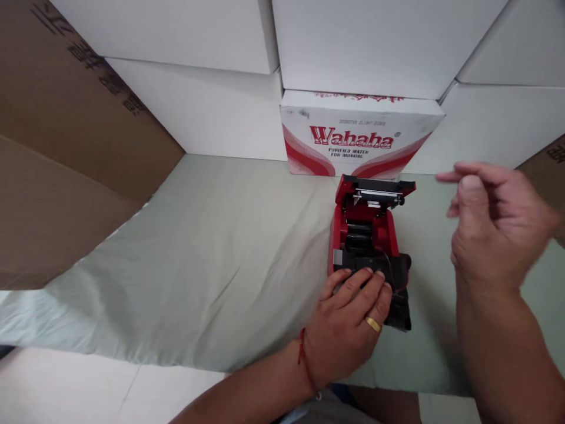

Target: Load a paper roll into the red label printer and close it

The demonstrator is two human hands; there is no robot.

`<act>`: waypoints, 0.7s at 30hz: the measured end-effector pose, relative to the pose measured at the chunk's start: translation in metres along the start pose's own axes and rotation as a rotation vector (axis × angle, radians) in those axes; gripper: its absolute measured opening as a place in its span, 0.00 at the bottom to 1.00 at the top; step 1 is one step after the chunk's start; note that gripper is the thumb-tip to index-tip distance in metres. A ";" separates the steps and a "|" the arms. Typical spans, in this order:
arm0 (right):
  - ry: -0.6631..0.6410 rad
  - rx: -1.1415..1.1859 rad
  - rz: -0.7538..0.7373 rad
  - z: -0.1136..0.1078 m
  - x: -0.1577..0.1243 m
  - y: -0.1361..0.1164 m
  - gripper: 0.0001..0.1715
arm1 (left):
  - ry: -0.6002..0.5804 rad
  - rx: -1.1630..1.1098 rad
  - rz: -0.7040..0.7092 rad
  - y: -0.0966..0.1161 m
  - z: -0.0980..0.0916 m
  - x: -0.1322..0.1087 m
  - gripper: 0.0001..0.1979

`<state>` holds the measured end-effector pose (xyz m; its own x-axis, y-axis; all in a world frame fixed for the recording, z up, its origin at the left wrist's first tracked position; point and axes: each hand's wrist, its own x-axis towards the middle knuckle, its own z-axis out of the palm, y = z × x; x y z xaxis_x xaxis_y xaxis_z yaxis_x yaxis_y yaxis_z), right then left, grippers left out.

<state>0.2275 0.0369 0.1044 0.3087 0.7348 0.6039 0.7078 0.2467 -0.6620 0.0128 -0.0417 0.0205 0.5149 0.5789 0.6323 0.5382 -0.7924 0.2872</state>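
Observation:
A small red and black machine (335, 235), looking like a label printer, stands on the cloth with its lid (379, 188) tilted up. A metal bar shows under the lid, and dark shiny rollers (359, 229) lie inside. My left hand (348, 327), with a gold ring and a red string bracelet, rests its outstretched fingers on the machine's black front; its thumb is hidden. Shiny black film (401, 309) hangs out by the front right corner. To the right, my right hand (498, 224) is raised and apart from the machine, slightly blurred, index finger extended, nothing visible in it.
Behind the machine stands a white and red Wahaha water carton (353, 135). White boxes (189, 112) are stacked along the back. A brown cardboard box (75, 159) bounds the left side, and another brown carton edge shows at right. Pale green cloth (198, 247) covers the surface.

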 end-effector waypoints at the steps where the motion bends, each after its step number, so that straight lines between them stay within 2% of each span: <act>1: 0.033 0.041 -0.009 0.006 0.005 0.007 0.24 | 0.000 0.003 -0.004 0.000 0.000 0.000 0.20; 3: -0.045 0.106 0.001 0.021 0.012 0.020 0.27 | 0.005 0.011 -0.017 0.000 0.001 0.001 0.19; 5: -0.218 0.125 0.023 0.031 0.013 0.029 0.28 | 0.024 0.015 -0.026 0.000 0.001 0.001 0.18; 6: -0.259 0.119 0.024 0.033 0.010 0.030 0.27 | 0.032 0.014 -0.025 0.000 0.001 0.000 0.18; 10: -0.307 0.116 -0.097 0.020 -0.015 0.027 0.23 | 0.039 0.005 0.001 -0.003 0.001 -0.002 0.18; 13: -0.413 0.147 -0.248 0.003 -0.036 0.030 0.20 | 0.052 0.006 0.000 -0.005 0.000 -0.003 0.19; 16: -0.504 0.125 -0.373 -0.007 -0.052 0.041 0.22 | 0.056 0.004 0.006 -0.007 0.000 -0.004 0.18; 21: -0.479 0.054 -0.489 -0.006 -0.069 0.050 0.22 | 0.055 0.028 0.000 -0.007 0.003 -0.004 0.17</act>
<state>0.2452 -0.0050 0.0326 -0.3615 0.7265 0.5844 0.6579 0.6429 -0.3922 0.0086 -0.0381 0.0138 0.4782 0.5670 0.6708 0.5570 -0.7862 0.2675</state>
